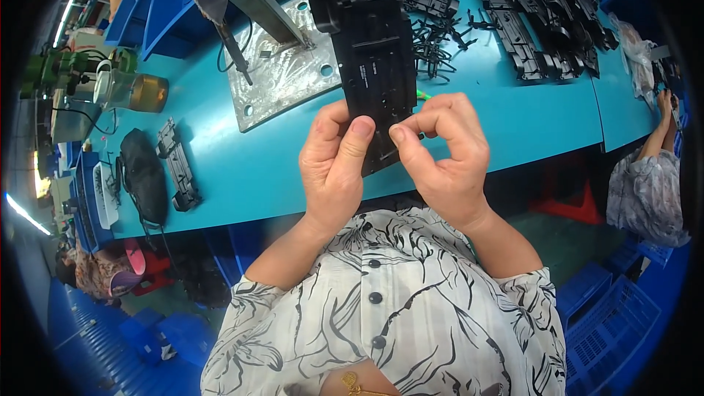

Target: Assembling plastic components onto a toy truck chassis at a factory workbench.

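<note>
A long black moulded plastic chassis panel [375, 66] is held upright in front of me, above the front part of the table. My left hand [334, 165] grips its lower left edge, thumb on the face and fingers curled behind. At the panel's lower right edge, my right hand [449, 158] has thumb and forefinger pinched together, touching or very close to the plastic. Whatever sits between those fingertips is too small or hidden to make out.
Behind the panel lie loose thin black parts [434, 48] and stacked black chassis pieces [524, 22]. A metal plate with a post [275, 77] and a hanging tool [233, 51] stand left, beyond another chassis piece [178, 165] and a black bag [141, 176]. A co-worker [649, 187] sits right.
</note>
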The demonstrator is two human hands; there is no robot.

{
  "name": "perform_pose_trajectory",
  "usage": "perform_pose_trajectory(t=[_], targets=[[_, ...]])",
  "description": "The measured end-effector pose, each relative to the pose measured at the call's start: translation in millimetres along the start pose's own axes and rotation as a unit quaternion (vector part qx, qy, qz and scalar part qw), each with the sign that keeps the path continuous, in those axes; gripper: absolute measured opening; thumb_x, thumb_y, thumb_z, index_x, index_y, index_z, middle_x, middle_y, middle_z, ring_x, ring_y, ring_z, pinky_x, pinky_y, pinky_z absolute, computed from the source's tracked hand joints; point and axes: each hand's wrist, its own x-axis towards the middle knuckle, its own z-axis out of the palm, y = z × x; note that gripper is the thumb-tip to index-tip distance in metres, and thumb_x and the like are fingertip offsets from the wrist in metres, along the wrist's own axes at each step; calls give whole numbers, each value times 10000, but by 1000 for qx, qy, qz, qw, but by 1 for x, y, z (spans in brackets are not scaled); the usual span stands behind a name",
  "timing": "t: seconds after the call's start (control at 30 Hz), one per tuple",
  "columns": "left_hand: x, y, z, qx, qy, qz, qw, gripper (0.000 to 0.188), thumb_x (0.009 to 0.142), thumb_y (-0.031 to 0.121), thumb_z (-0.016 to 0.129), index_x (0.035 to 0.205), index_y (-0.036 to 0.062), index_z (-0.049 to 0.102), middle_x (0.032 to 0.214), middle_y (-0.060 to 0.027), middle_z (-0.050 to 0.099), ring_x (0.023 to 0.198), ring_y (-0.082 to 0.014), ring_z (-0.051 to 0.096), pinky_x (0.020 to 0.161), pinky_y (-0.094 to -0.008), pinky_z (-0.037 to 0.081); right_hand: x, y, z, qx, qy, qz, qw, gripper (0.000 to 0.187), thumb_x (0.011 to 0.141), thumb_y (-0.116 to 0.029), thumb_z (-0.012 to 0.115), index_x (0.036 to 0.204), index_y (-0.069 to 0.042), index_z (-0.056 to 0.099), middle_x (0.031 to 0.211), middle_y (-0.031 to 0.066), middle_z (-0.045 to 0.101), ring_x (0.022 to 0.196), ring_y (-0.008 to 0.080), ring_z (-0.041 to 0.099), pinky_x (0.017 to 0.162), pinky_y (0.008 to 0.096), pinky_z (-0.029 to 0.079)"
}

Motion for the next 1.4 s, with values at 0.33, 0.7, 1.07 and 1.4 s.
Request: perform_pose_trajectory(t=[0.33, 0.7, 1.07, 1.4], targets=[[-4, 6, 4, -34, -15, -21, 999, 171, 951, 85, 484, 1070, -23, 544, 985, -39, 598, 863, -58, 514, 789, -202, 429, 0, 3, 1, -27, 17, 3, 1000, 86, 716, -5, 700, 723, -31, 618, 751, 45, 523, 682, 140, 488, 574, 250, 393], [-8, 2, 2, 14, 6, -7, 1000, 138, 939, 87, 513, 1007, -12, 580, 930, -20, 607, 827, -43, 503, 751, -180, 412, -3, 4, 3, -20, 25, 8, 999, 93, 718, -8, 700, 712, -30, 609, 738, 43, 521, 682, 141, 489, 571, 252, 391], [-9, 5, 6, -6, 1, -17, 1000, 135, 936, 90, 524, 1003, -12, 582, 924, -20, 610, 807, -43, 503, 733, -181, 421, -3, 3, 0, 18, 16, 47, 999, 91, 727, -10, 698, 713, -29, 610, 744, 35, 523, 685, 132, 483, 582, 246, 392], [-16, 2, 7, 16, 7, 15, 1000, 148, 934, 98, 533, 1014, -15, 583, 926, -25, 611, 805, -53, 510, 722, -187, 430, -3, 1, -2, 26, 3, 58, 998, 109, 714, -3, 694, 686, -28, 592, 715, 30, 517, 678, 133, 472, 585, 252, 385]])
